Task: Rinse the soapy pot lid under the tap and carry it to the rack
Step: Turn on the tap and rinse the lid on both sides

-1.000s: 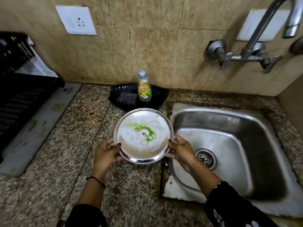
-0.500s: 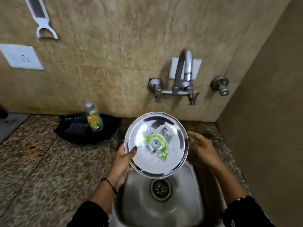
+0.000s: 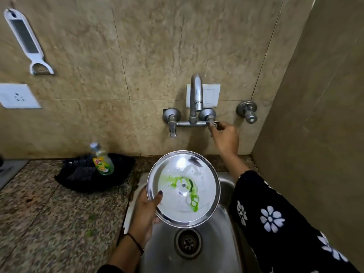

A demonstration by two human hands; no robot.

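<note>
The round steel pot lid [image 3: 183,203], smeared with green dish soap and white foam, hangs tilted over the steel sink [image 3: 224,233]. My left hand [image 3: 146,209] grips its left rim, thumb on the inner face. My right hand [image 3: 224,136] reaches up to the wall tap [image 3: 196,95] and its fingers close on the right tap handle [image 3: 212,124]. No water runs from the spout. The rack is out of view.
A green dish-soap bottle [image 3: 102,160] stands in a black tray [image 3: 94,174] with a scrubber on the speckled granite counter [image 3: 49,213]. The sink drain [image 3: 188,242] lies under the lid. A side wall [image 3: 315,134] closes the right. A peeler [image 3: 29,42] hangs on the wall.
The lid went from the counter to over the sink. My right hand let go of its rim and rose to the right tap handle; my left hand alone holds the lid.
</note>
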